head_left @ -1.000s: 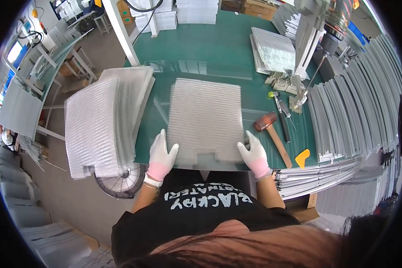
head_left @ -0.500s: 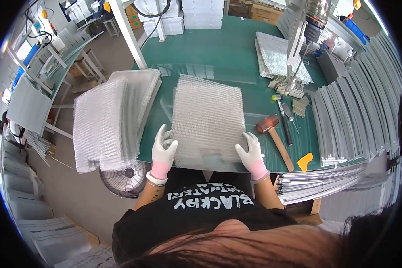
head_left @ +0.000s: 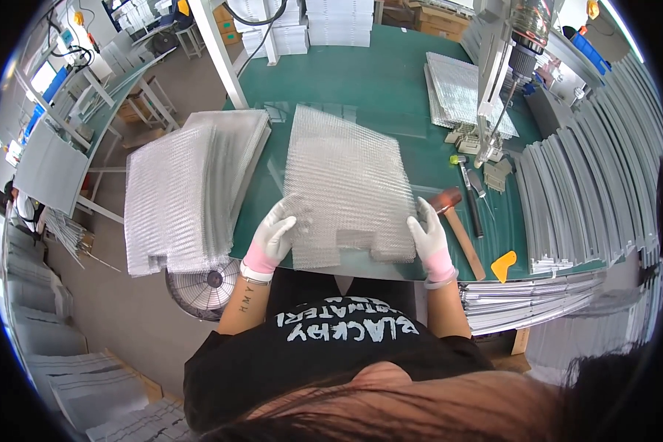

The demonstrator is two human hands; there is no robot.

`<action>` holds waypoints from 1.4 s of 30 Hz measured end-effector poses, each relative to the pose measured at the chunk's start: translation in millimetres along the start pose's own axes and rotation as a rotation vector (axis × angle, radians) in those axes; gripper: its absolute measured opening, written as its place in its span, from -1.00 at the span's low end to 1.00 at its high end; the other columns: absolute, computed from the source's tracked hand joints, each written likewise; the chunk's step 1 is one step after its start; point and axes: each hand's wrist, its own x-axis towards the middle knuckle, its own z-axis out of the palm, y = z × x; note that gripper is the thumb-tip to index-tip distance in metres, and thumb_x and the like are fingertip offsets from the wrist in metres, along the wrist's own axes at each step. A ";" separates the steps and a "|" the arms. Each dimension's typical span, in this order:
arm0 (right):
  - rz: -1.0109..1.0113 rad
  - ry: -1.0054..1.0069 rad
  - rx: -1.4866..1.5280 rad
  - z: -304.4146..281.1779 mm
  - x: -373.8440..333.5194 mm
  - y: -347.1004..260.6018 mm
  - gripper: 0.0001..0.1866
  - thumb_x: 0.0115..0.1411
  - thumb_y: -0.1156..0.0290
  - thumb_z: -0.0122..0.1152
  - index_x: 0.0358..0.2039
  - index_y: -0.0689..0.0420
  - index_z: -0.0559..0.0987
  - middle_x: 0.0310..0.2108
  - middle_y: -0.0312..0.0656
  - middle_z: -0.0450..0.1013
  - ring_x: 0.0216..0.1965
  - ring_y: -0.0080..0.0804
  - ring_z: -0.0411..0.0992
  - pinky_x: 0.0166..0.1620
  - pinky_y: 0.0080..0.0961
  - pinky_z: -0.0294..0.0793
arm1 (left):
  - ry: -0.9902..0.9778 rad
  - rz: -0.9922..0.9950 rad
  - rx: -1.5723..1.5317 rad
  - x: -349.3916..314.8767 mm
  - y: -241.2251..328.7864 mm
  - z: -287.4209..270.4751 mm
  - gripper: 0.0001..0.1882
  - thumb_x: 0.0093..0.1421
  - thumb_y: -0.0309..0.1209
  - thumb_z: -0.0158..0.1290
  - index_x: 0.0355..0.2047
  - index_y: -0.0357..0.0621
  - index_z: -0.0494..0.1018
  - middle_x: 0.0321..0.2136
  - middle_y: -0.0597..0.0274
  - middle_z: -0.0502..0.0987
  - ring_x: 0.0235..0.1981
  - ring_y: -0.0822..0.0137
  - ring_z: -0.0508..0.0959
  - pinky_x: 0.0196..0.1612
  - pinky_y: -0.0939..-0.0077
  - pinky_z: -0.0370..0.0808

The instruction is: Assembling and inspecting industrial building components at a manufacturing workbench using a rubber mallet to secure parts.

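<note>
A silvery, translucent mesh sheet (head_left: 350, 177) with a rectangular notch in its near edge is held up at a tilt over the near part of the table. My left hand (head_left: 271, 237), in a white glove with a pink cuff, grips its left edge, with the fingers partly hidden behind the mesh. At the right edge, my gloved right hand (head_left: 429, 234) holds the sheet between thumb and fingers. To the left, a thick stack of similar mesh sheets (head_left: 173, 195) overhangs the table's side.
A brown-headed mallet (head_left: 460, 239), a slim hammer (head_left: 470, 195) and a yellow scraper-like piece (head_left: 502, 267) lie right of my hands on the green table (head_left: 331, 74). Behind them stands a drill-like machine (head_left: 523, 59). Grey panels (head_left: 586, 177) line the right; a fan (head_left: 202, 291) sits below left.
The mesh sheet has risen and tilted, so its near notch now shows plainly. My left hand has closed on its edge, and my right hand has shifted slightly right and away from me.
</note>
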 end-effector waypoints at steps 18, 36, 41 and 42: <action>-0.128 -0.085 -0.109 -12.2 15.1 -32.8 -0.29 0.21 0.44 0.27 0.35 0.28 0.26 0.15 -0.01 0.40 0.12 -0.42 0.43 0.18 -0.48 0.41 | 0.116 -0.123 0.315 -14.7 -7.8 -20.1 -0.53 0.34 -0.53 -0.05 0.25 -0.32 0.28 0.11 0.05 0.48 0.13 0.26 0.49 0.20 0.36 0.43; -0.099 -0.009 0.262 -9.4 -1.9 -28.1 -0.05 0.05 0.68 0.32 0.44 0.20 0.09 0.15 -0.09 0.31 -0.24 -0.63 0.36 -0.07 -0.66 0.45 | 0.248 -0.145 0.335 -42.2 -13.2 15.7 -0.52 0.29 -0.59 0.01 0.23 -0.35 0.31 -0.01 0.22 0.53 -0.07 0.50 0.53 0.02 0.57 0.48; 0.085 -0.153 0.090 -8.9 4.1 -38.1 -0.19 0.10 0.59 0.29 0.38 0.21 0.23 0.05 -0.16 0.42 -0.29 -0.67 0.39 -0.14 -0.66 0.47 | 0.315 -0.141 0.393 -36.7 -25.3 6.7 -0.47 0.32 -0.55 0.02 0.29 -0.37 0.23 0.01 0.17 0.52 -0.08 0.51 0.53 0.03 0.58 0.47; 0.084 -0.153 0.090 -10.2 6.8 -41.7 -0.19 0.10 0.59 0.29 0.38 0.21 0.23 0.05 -0.16 0.42 -0.29 -0.67 0.39 -0.14 -0.66 0.47 | 0.301 -0.133 0.394 -32.7 -24.1 5.1 -0.46 0.34 -0.53 0.00 0.31 -0.38 0.21 0.03 0.12 0.51 -0.04 0.47 0.52 0.07 0.55 0.46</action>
